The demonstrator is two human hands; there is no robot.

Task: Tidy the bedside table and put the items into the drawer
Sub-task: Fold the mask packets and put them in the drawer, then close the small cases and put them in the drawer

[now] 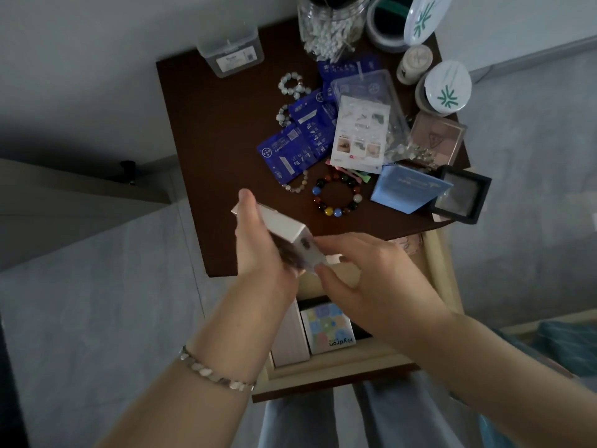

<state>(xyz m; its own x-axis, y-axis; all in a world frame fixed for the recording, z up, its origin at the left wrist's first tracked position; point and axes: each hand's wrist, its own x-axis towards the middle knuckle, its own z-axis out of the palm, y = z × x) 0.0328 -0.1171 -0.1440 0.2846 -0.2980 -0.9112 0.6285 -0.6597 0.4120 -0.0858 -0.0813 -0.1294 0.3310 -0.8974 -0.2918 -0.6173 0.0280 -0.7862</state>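
Note:
My left hand (258, 250) grips a small white box (281, 226) above the front edge of the dark brown bedside table (223, 150). My right hand (365, 270) pinches the box's near end with thumb and fingers. Below both hands the drawer (323, 367) stands pulled out, holding a pale pink box (290, 337) and a colourful Hydron box (329, 328). On the table lie blue sachets (290, 150), a multicoloured bead bracelet (336, 197), pale bead bracelets (292, 85), a white packet (358, 137) and a light blue packet (403, 189).
At the table's back stand a jar of cotton swabs (329, 27), a clear plastic box (231, 50), round white tins (445, 88) and a small bottle (412, 64). A pink palette (439, 137) and a black frame (462, 195) sit at the right edge.

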